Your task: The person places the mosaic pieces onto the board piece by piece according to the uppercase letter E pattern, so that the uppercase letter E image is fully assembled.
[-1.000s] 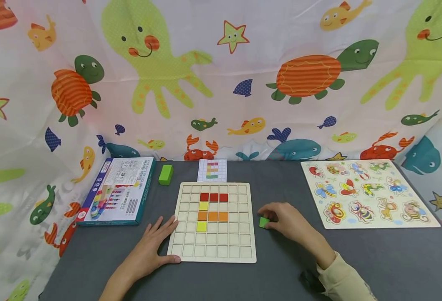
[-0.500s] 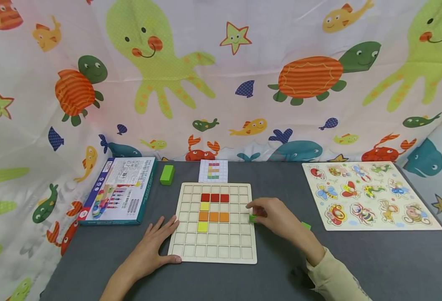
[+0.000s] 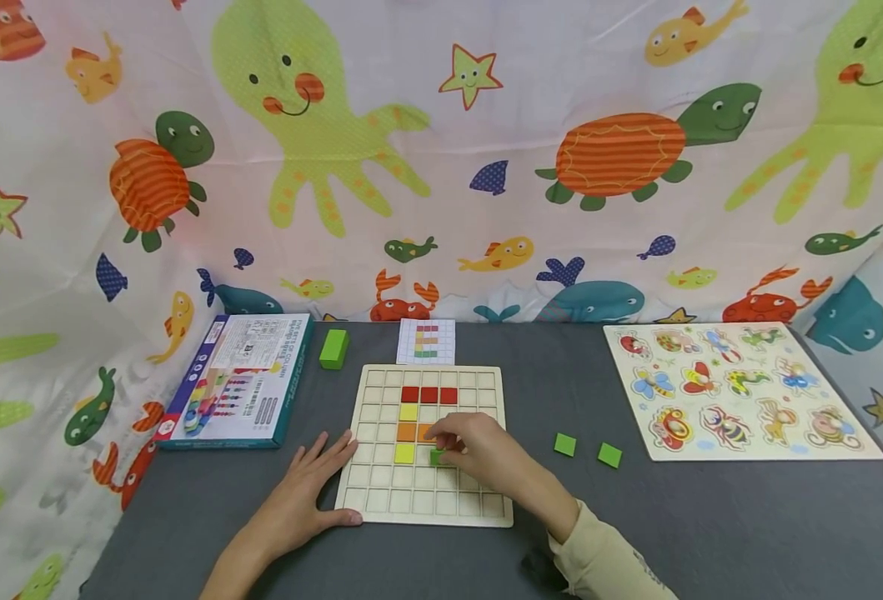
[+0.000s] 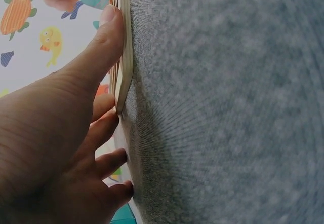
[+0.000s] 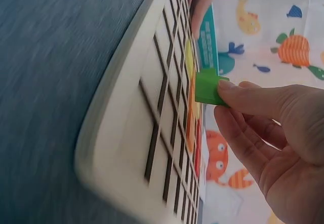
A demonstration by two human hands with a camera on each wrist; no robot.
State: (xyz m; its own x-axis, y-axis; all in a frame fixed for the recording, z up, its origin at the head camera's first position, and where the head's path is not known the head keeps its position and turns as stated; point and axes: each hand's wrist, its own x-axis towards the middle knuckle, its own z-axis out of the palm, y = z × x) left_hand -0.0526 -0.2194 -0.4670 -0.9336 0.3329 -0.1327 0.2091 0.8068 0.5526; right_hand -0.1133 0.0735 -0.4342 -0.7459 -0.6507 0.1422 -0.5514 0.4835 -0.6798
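Observation:
My right hand (image 3: 489,457) pinches a green square tile (image 5: 207,88) between thumb and fingers, over the wooden grid board (image 3: 424,502). In the right wrist view the tile is tilted, close to the grid. On the board lie a row of red tiles (image 3: 429,395), a yellow tile (image 3: 408,412), a row of orange tiles (image 3: 407,432) partly hidden by my fingers, and a lower yellow tile (image 3: 404,453). My left hand (image 3: 302,493) is spread along the board's left edge, its thumb at the lower left corner.
Two loose green tiles (image 3: 564,444) lie right of the board. Behind it is a pattern card (image 3: 426,342), with a green block (image 3: 333,349) to its left. A boxed game (image 3: 234,383) lies at the left, an insect picture board (image 3: 741,392) at the right.
My right hand has carried the green tile leftward from the table to above the board. Two green tiles previously hidden by the hand now show. My left hand stays on the board's edge.

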